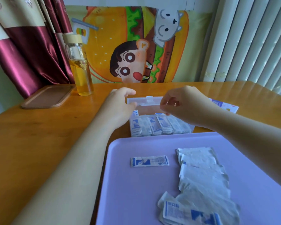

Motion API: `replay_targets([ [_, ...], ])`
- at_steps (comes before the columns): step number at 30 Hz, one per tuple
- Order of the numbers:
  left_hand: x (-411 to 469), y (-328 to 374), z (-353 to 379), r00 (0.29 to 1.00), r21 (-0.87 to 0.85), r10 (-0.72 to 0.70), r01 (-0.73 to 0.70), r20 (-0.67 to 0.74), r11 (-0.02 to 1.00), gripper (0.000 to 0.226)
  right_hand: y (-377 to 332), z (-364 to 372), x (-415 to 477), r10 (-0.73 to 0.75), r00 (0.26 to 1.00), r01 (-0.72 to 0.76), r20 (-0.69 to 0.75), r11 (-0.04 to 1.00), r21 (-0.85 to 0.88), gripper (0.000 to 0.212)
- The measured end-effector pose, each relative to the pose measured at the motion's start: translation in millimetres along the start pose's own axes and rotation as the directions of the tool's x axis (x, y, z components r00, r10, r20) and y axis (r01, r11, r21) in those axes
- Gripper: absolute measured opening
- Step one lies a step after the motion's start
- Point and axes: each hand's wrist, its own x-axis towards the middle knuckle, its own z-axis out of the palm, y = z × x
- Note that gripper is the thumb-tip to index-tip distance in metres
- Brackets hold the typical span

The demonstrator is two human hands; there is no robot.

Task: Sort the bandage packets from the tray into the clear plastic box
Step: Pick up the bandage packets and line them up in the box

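The clear plastic box (pixel 159 133) stands on the wooden table just behind the purple tray (pixel 136 184). Several bandage packets (pixel 157 125) stand packed in its front part. Its clear hinged lid (pixel 146 103) is tilted over the box. My left hand (pixel 120 106) holds the lid's left edge between thumb and fingers, while my right hand (pixel 185 104) pinches its right side with curled fingers. On the tray lie one single blue-and-white packet (pixel 149 161) and, to the right, a loose pile of packets (pixel 201 179) running toward the near edge.
A glass bottle (pixel 81 75) with yellow liquid stands at the back left, beside a flat brown wooden tray (pixel 47 98). A printed card (pixel 225 106) lies on the table right of the box. A cartoon cloth and a curtain hang behind the table.
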Motion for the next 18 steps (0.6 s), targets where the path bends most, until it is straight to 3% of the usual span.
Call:
replay_targets([
  [2,-13.2,8.1,-3.9,0.997,0.024,0.046,-0.044,-0.064,0.999,0.035,2.2,-5.5,-31.9,-0.027,0.997,0.029,0.077,0.999,-0.023,0.011],
  [4,-28.3,16.8,-4.6,0.992,0.028,0.103,-0.101,-0.074,0.995,0.031,9.7,-10.4,-61.0,0.008,0.969,0.009,0.245,0.998,-0.069,0.003],
  [6,-43.6,23.0,-3.3,0.989,0.032,0.151,-0.151,-0.001,0.988,0.026,18.5,-10.6,-83.0,0.068,0.907,-0.01,0.415,0.99,-0.141,0.02],
  [8,-61.7,28.4,1.2,0.972,0.021,0.171,-0.177,0.162,0.984,0.021,22.7,-8.7,-102.6,0.132,0.842,-0.032,0.523,0.98,-0.196,0.041],
  [10,-81.3,34.7,6.7,0.905,0.03,0.165,-0.192,0.393,0.981,0.022,21.7,-6.1,-119.2,0.164,0.817,-0.059,0.552,0.977,-0.203,0.06],
  [13,-107.9,43.8,17.2,0.724,0.093,0.119,-0.246,0.679,0.965,0.041,17.3,-5.1,-133.9,0.159,0.825,-0.047,0.542,0.976,-0.214,0.081],
  [15,-121.6,45.6,26.1,0.643,0.128,0.096,-0.294,0.76,0.947,0.06,14.5,-5.2,-141.2,0.133,0.84,-0.038,0.527,0.982,-0.187,0.085],
  [18,-135.5,43.2,36.8,0.62,0.19,0.076,-0.352,0.781,0.917,0.07,11.4,-4.2,-153.0,0.094,0.884,-0.042,0.457,0.992,-0.123,0.083],
])
